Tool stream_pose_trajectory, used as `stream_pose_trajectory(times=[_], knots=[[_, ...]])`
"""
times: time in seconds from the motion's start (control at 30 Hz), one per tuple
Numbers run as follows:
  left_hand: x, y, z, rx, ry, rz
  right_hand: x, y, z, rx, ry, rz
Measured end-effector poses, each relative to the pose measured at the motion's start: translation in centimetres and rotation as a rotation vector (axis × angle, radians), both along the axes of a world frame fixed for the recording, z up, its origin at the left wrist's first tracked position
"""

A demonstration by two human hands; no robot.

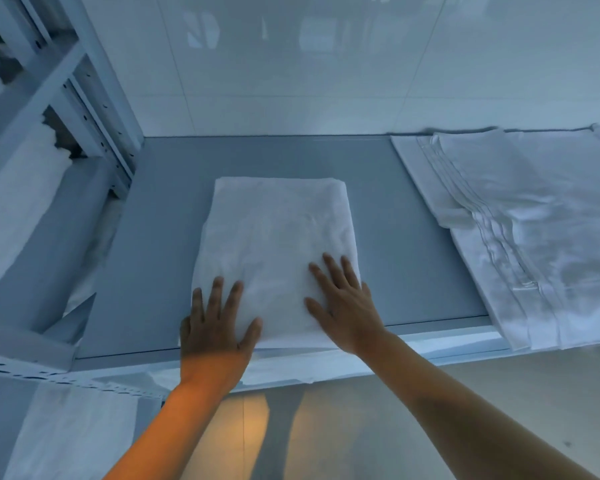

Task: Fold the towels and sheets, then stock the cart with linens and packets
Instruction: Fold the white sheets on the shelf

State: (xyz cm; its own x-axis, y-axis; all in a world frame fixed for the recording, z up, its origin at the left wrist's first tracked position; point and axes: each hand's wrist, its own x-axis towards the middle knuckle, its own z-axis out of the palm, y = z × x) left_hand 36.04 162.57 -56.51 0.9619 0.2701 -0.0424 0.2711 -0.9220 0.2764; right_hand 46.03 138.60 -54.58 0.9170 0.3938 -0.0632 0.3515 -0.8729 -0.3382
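Note:
A folded white towel [274,233] lies as a long rectangle on the grey tabletop [160,244], its near end at the table's front edge. My left hand [215,323] presses flat on the towel's near left corner, fingers spread. My right hand [343,306] lies flat on the near right part, fingers spread too. Neither hand grips the cloth. To the right, a white sheet with stitched stripes [520,237] lies spread and partly folded, hanging over the front edge.
A metal shelving rack [66,109] with white linen stacks [18,202] stands at the left. A glossy tiled wall [291,64] closes the table's back. More white cloth [70,434] hangs at the lower left. The floor [378,427] shows below the table edge.

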Motion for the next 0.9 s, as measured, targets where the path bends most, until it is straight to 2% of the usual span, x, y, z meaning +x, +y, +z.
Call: stream_pose_trajectory(times=[0.17,0.53,0.77,0.9], knots=[[0.1,2.1,-0.6,-0.007,-0.032,-0.005,-1.3,1.3,-0.8,-0.04,-0.035,0.035],[4.5,15.0,-0.4,0.025,-0.061,0.033,4.9,15.2,-1.2,-0.021,-0.064,0.106],[5.3,16.4,-0.2,0.045,-0.075,0.053,6.1,16.8,-1.2,-0.009,-0.074,0.126],[5.3,15.4,0.8,0.081,-0.012,0.095,6.5,16.6,-1.3,0.042,-0.05,0.137]])
